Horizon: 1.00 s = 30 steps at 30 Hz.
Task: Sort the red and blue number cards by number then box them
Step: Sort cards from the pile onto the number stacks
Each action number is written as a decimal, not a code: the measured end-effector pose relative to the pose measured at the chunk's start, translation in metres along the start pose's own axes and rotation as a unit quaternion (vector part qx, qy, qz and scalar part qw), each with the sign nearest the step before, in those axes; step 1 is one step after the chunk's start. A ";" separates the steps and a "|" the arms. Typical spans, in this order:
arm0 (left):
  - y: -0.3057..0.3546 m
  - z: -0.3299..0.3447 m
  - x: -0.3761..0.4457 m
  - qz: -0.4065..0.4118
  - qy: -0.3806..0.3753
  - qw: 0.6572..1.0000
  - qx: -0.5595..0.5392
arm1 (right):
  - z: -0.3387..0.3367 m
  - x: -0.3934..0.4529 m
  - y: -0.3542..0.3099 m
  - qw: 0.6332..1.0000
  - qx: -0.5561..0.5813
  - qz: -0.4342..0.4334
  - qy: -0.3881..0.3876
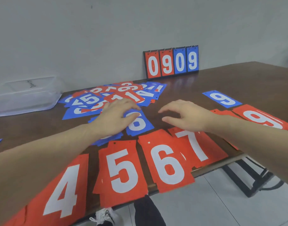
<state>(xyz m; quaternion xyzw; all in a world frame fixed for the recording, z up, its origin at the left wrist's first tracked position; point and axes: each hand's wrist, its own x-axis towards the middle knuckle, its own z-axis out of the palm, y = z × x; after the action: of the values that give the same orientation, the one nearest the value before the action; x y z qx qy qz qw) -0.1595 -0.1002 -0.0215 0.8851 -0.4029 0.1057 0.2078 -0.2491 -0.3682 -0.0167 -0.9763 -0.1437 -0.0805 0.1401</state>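
Left hand [114, 115]: fingers straight and together, laid flat on the blue 6 card [138, 123], pressing rather than pinching.
Right hand [188, 117]: raised just above the table, fingers and thumb loosely spread, holding nothing.
Blue 6 card: centre of the table, top of a small blue stack whose lower edges fan out toward the near left.
Near row, left to right: red 4 pile [58, 191], red 5 pile [122, 172], red 6 pile [167, 162], red 7 pile [198, 145], all along the near edge, partly overhanging it.
Red card at right [262, 119]: beyond the right forearm, digit half hidden, possibly an 8.
Blue 9 card [222, 99]: alone, far right, apart from the red piles.
Unsorted heap [110, 97]: red and blue cards jumbled and overlapping, just beyond the left hand.
Clear plastic box [24, 97]: far left on the table, near the wall, well apart from the sorted piles.
Flip scoreboard [171, 62]: upright against the wall at the far edge, showing 0 9 in red and 0 9 in blue.
Brown table [238, 79]: under everything.
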 end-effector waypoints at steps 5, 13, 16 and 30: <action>-0.055 -0.006 0.027 -0.090 0.021 0.996 0.020 | 0.013 0.063 0.008 1.000 -0.009 0.011 0.011; -0.111 0.004 0.078 -0.201 -0.014 0.979 0.005 | 0.036 0.160 0.039 0.997 0.017 0.073 0.019; -0.130 0.010 0.090 -0.217 -0.068 0.973 0.023 | 0.048 0.188 0.046 0.996 0.040 0.076 0.008; -0.152 0.033 0.082 -0.190 -0.035 0.981 -0.013 | 0.050 0.207 0.050 0.992 -0.112 -0.020 -0.046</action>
<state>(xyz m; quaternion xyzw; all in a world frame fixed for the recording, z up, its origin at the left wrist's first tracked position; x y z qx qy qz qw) 0.0095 -0.0802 -0.0645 0.9458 -0.2357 0.0277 0.2217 -0.0319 -0.3455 -0.0356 -0.9855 -0.1591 -0.0542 0.0212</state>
